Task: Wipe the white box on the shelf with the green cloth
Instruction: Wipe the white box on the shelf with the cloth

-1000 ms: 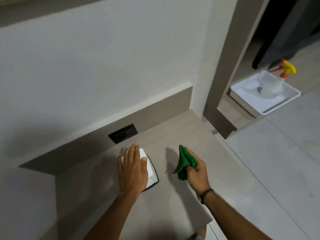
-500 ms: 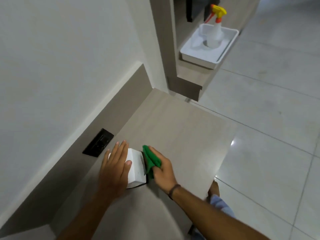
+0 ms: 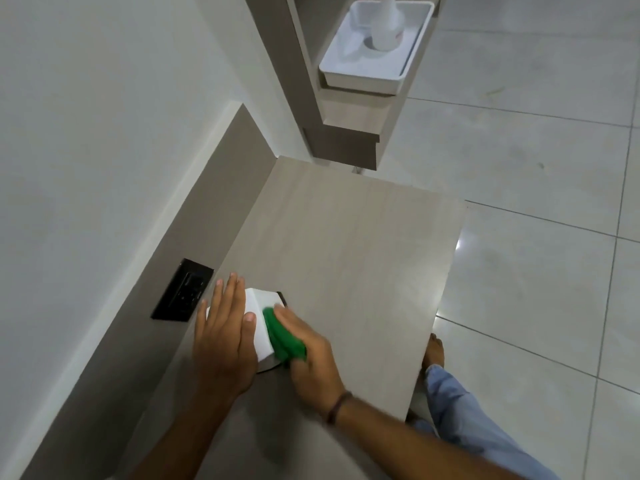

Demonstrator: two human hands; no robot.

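Head view: left hand (image 3: 221,336) lies flat, fingers spread, steadying the white box (image 3: 260,317) while right hand (image 3: 308,355), fingers closed around the green cloth (image 3: 282,336), rubs its side.

left hand (image 3: 221,336) flat, right hand (image 3: 311,351) clenched

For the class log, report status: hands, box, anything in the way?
Left hand flat on white box, steadying. Right hand shut on green cloth, pressed to box side. Shelf around it unobstructed.
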